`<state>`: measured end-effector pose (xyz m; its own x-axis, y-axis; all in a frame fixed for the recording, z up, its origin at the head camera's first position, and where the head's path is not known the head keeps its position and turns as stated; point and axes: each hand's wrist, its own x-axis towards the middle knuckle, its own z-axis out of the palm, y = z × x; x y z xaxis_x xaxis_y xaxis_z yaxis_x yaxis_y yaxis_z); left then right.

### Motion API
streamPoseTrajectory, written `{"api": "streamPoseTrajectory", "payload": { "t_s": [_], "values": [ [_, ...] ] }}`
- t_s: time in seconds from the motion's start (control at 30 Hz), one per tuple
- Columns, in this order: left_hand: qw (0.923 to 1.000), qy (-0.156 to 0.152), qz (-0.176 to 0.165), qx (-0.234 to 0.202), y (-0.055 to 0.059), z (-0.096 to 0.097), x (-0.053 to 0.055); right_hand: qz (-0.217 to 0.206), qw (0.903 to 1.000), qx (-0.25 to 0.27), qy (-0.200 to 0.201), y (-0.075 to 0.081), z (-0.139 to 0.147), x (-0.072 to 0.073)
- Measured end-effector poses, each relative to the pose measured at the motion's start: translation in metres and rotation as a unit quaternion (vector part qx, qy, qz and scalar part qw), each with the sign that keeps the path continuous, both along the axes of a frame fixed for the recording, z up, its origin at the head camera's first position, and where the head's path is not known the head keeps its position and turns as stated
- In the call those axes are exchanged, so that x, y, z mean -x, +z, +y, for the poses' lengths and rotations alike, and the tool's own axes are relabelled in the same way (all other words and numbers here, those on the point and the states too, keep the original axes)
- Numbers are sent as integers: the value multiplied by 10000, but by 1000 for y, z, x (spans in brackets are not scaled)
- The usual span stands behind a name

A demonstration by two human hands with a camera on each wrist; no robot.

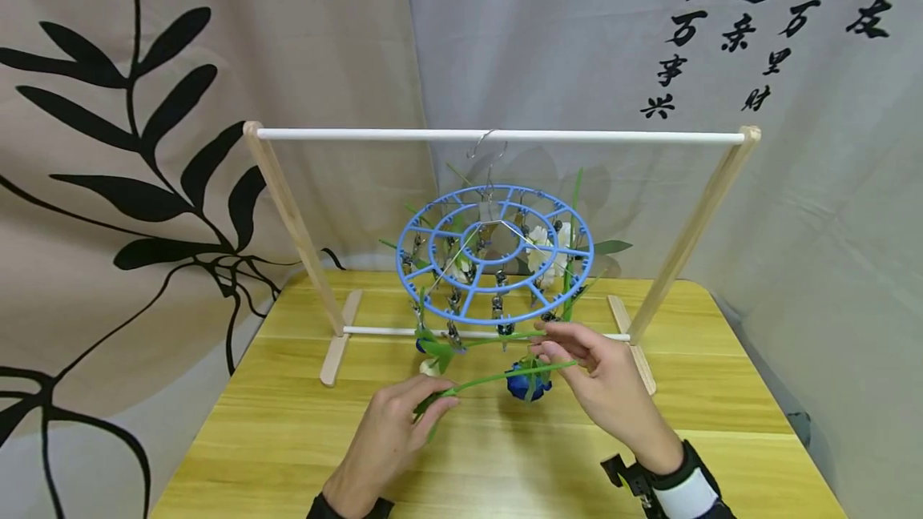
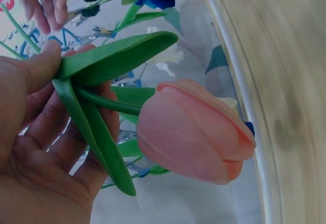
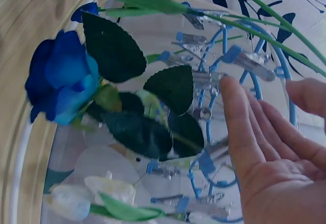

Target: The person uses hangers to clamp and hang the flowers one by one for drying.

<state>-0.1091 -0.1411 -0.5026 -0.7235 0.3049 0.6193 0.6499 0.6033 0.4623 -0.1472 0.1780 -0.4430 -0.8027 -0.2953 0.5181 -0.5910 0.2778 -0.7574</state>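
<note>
My left hand [image 1: 392,431] holds a pink tulip [image 2: 191,132] by its green stem, with thumb and fingers at the base of its two leaves. In the head view the hand covers the bloom, and the stem points right toward my right hand [image 1: 606,387]. That hand is raised at the front of a round blue clip hanger [image 1: 590,251], its fingers extended and thumb apart. Beside its fingers in the right wrist view are metal clips [image 3: 249,63]. A blue rose [image 3: 61,79] with dark leaves hangs head-down below the hanger, left of the right hand in the head view.
The hanger hooks over a white rail [image 1: 620,137] between wooden posts [image 1: 296,227] on a wooden table [image 1: 288,439]. White flowers [image 1: 551,251] hang at its back right, and a white tulip [image 1: 430,367] at its front left. Patterned cloth surrounds the table.
</note>
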Motion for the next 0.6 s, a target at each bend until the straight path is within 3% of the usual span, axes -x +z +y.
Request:
{"api": "streamPoseTrajectory", "payload": {
  "t_s": [0.17, 0.4, 0.6],
  "values": [
    [10000, -11, 46, -47, 1, -1, -1, -57, 9995, -271, -131, 4, -18, 7],
    [9998, 57, -139, -90, 1, 0, -2, -260, 9996, 39, -107, 5, -36, 13],
    [9996, 97, -258, -114, -2, -2, -2, 106, 9989, 354, -295, 2, -46, 15]
  ]
}}
